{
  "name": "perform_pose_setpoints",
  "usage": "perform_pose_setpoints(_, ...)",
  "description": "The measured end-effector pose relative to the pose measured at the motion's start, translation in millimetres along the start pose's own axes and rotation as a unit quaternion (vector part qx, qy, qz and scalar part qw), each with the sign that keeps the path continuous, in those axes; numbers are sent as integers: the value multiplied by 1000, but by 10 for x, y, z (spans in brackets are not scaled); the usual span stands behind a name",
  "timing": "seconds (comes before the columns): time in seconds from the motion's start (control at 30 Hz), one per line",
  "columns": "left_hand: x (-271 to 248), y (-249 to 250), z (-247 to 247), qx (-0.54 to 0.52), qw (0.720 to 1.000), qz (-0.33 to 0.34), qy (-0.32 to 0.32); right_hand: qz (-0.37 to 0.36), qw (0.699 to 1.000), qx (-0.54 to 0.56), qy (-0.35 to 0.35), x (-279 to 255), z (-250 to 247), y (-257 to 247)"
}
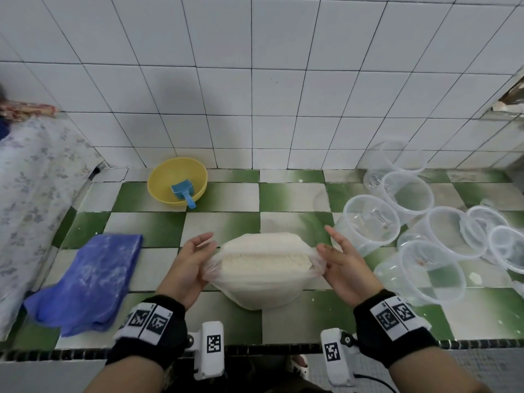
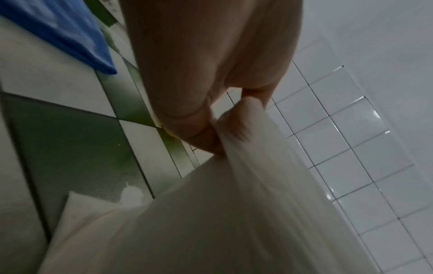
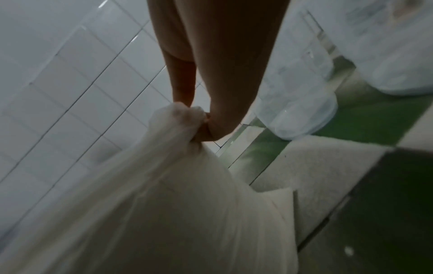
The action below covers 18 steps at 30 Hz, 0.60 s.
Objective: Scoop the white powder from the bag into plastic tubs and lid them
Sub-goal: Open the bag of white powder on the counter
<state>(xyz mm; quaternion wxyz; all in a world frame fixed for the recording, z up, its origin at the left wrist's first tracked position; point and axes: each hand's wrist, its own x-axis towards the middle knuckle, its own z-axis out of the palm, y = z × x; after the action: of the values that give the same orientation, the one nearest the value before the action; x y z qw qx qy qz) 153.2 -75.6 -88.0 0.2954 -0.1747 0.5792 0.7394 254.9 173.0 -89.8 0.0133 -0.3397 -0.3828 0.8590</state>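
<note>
Plastic bag [image 1: 262, 275] of powder at tabletop's front edge; left hand [image 1: 188, 260] and right hand [image 1: 344, 262] pinch its mouth apart; opening step; next needs blue scoop [image 1: 183, 192].

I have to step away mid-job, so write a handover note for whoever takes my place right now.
Left hand and right hand each pinch one side of the bag mouth, pulling it open; the powder shows inside.
The bag sits on the tiled counter, front centre.
The blue scoop lies in the yellow bowl behind it, untouched.
The clear tubs at right look empty.
Done: bag opened. Left: all scooping and lidding.
</note>
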Motion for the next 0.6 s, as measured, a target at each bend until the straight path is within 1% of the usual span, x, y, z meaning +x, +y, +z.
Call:
perform_pose_setpoints(0.1,37,38,53,29,999,42,-11,-37,998,-49,-15,44,45,-70)
perform_pose_setpoints(0.23,82,83,101,23,997,75,-10,-70,996,-47,-27,111,94,-91)
perform_pose_setpoints(0.37,116,84,165,-8,998,65,11,-96,994,-50,-2,190,131,-28)
perform_pose_setpoints(0.43,119,57,187,-10,998,55,21,-114,991,-70,16,213,133,17)
perform_pose_setpoints(0.6,33,-22,206,49,996,73,-2,-163,970,-175,32,171,133,78)
